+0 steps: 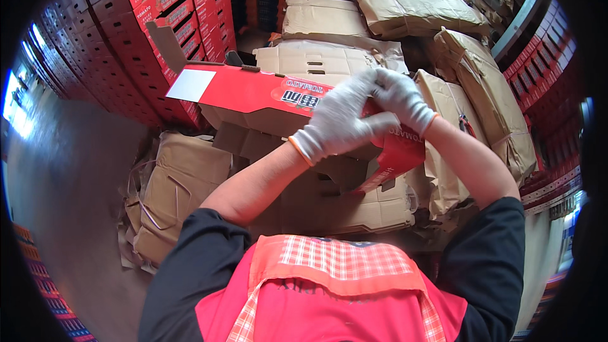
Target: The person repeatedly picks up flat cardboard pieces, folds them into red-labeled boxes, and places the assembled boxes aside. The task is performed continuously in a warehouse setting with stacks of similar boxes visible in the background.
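Nearest is a red apron with a red-and-white checked panel (345, 258). Beyond it, the left grip (342, 119), a hand in a whitish knit glove with an orange cuff, covers the right part of a partly folded red-and-brown cardboard box (247, 92), thumb spread; the right grip (404, 98), gloved alike, bends its fingers just beside it. Whether either pinches cardboard, I cannot tell. Flat brown cardboard sheets (383, 210) lie beneath the box; farther off are brown paper-wrapped bundles (421, 9).

Stacked red boxes (161, 12), brown paper-wrapped bundles (418, 11), grey floor (82, 177)
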Demonstrator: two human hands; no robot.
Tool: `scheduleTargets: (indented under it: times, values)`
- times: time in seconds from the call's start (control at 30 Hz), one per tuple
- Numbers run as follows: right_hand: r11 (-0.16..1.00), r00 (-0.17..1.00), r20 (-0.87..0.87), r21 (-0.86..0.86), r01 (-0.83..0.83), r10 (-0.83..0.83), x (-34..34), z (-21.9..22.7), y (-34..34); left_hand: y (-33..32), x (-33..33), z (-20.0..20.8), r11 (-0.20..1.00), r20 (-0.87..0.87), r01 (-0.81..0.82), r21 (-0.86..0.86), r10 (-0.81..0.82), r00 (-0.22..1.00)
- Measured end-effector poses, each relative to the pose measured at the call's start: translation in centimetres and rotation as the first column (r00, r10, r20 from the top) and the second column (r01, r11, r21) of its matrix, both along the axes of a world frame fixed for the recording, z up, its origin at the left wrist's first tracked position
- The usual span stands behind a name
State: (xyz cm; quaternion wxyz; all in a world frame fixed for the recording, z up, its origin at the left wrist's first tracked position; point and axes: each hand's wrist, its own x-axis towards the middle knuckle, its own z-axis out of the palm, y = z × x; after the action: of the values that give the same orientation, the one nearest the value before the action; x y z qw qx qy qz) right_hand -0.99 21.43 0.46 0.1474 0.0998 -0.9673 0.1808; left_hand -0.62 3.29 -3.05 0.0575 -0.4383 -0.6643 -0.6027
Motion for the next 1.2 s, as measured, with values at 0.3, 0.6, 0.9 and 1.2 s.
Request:
scheduleTargets:
  times: [0.3, 0.6, 0.9, 1.2]
  values:
    - [0.952, 0.964, -0.067, -0.156, -0.264, 0.256, 2.1, 0.4, 0.6, -8.8, 2.1, -4.8, 0.961, -0.436, -0.083, -0.265, -0.042, 0.899]
    - [0.251, 0.810, 0.423, -0.904, 0.346, 0.407, 1.4, -15.3, 12.5, -14.2, 9.8, -6.4, 0.894, -0.458, -0.370, -0.254, 0.226, 0.860]
    - [0.928, 0.941, 0.212, -0.208, 0.308, -0.265, 6.4, -17.4, 10.8, -1.8, 7.5, 2.4, 0.832, -0.582, -0.172, -0.528, -0.207, 0.786]
    - [0.673, 0.997, -0.027, -0.736, -0.073, 0.079, 12.8, -0.2, 3.8, 5.7, 7.8, -3.1, 0.985, -0.622, -0.038, 0.169, 0.137, 0.771]
